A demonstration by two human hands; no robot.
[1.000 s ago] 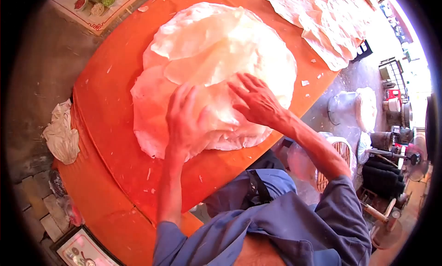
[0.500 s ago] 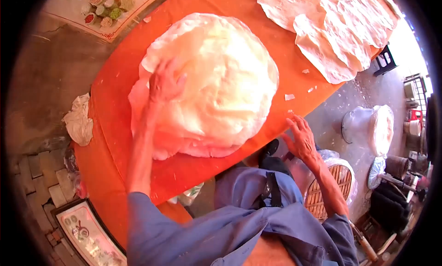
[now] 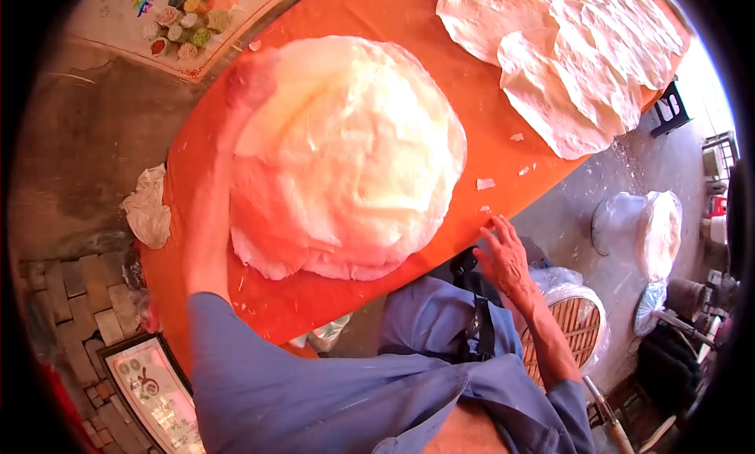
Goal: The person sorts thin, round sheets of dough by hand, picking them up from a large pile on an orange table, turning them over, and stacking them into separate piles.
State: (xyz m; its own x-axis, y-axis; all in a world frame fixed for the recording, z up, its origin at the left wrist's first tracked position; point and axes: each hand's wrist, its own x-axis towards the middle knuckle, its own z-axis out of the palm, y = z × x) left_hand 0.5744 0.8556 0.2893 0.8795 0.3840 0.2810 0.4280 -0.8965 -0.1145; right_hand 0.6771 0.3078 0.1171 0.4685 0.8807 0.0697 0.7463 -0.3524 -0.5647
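A stack of large, thin, pale round sheets, like flatbreads (image 3: 354, 163), lies on the orange-covered table (image 3: 271, 316). Its edges are ragged and uneven, and bright light washes out much of the top. My left hand (image 3: 250, 84) is at the far left rim of the stack, smeared by motion, so its fingers and any hold on a sheet cannot be made out. By the table's near right edge is my right hand (image 3: 506, 253), open with fingers apart and nothing in it, its fingertips close to the edge.
More thin sheets (image 3: 566, 69) overlap at the table's far right, with small flakes (image 3: 485, 183) nearby. A crumpled cloth (image 3: 149, 206) hangs by the left edge. Right of me are a slatted round basket (image 3: 566, 328) in plastic and a plastic-wrapped drum (image 3: 629, 226).
My left hand has moved from on top of the stack outward to its far left rim. My right hand stays near the table edge, and the view has shifted slightly.
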